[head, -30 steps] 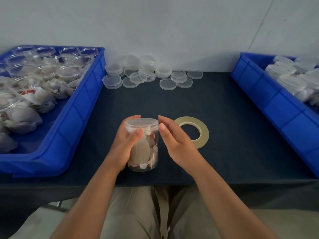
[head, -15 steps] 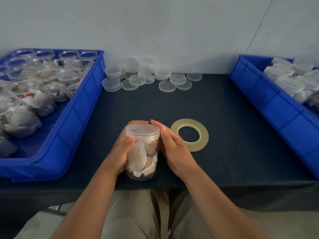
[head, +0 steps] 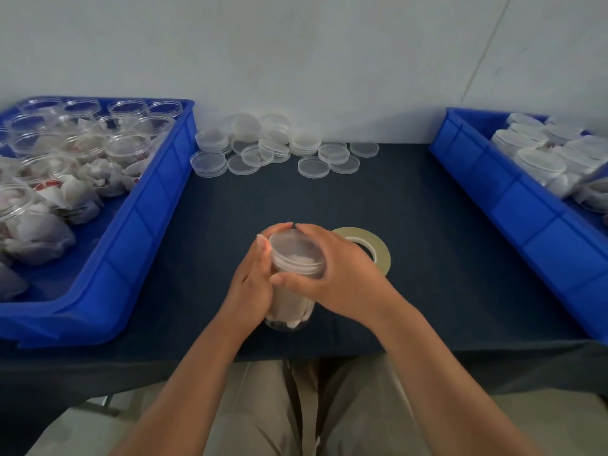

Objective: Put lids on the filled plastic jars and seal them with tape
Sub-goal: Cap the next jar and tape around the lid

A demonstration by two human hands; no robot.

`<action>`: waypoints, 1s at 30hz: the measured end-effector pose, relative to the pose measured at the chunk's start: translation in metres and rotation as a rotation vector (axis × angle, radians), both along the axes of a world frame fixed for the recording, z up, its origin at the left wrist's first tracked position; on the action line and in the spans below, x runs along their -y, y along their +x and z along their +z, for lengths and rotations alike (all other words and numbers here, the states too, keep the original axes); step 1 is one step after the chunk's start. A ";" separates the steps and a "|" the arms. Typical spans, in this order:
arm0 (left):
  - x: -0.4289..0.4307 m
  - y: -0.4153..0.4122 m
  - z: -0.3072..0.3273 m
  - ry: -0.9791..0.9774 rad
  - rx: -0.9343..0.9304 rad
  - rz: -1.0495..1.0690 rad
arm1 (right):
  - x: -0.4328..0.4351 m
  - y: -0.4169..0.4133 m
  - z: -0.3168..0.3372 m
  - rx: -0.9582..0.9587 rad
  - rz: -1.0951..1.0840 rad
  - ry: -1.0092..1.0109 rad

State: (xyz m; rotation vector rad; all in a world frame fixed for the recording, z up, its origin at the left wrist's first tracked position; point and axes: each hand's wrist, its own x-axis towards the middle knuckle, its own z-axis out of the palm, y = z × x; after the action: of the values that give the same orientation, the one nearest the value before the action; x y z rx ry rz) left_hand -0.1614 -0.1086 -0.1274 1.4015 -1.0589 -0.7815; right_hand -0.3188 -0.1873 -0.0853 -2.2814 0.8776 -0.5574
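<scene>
The fingers (head: 263, 255) of the left hand (head: 250, 287) curl round the side of the filled plastic jar (head: 289, 311). It stands upright on the bench (head: 362, 199), near the front edge. The right hand (head: 345, 274) clamps the clear lid (head: 296, 250) from above, with the thumb across the near rim and the fingers round the far rim. Whether the lid is fully seated I cannot tell.

If the lid is turned while crooked, it would likely cross-thread or sit proud, and tape would then seal over a gap. The jar looks slick and light, so a hard twist against a loose left grip could spin it or tip it off the edge. The tape roll (head: 378, 255) lies flat just beside the right hand, partly hidden by it, and a careless wrist might knock it.

The jar holds pale, papery wrapped pieces. To the left, a blue bin (head: 158, 199) holds open jars (head: 125, 149) of similar white packets, with some packets loose on its floor. Loose lids (head: 263, 149) lie heaped by the wall. To the right, a second blue bin (head: 526, 205) holds lidded jars (head: 539, 159), leaning or lying.
</scene>
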 end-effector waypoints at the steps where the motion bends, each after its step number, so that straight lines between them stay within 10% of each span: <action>1: 0.003 -0.001 -0.001 0.022 0.016 0.010 | 0.001 -0.002 0.004 -0.032 -0.019 -0.032; 20: 0.008 0.011 -0.031 0.113 0.101 0.169 | 0.163 -0.235 0.141 -0.036 -0.997 -0.344; 30: 0.009 0.012 -0.039 0.056 0.138 0.182 | 0.236 -0.281 0.071 -0.301 -1.024 0.168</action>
State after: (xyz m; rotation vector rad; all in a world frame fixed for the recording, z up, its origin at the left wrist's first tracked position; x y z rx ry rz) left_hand -0.1494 -0.1181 -0.1664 1.5936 -1.0037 -0.5926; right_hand -0.5998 -0.4235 -0.0147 -1.6463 2.1636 -0.5145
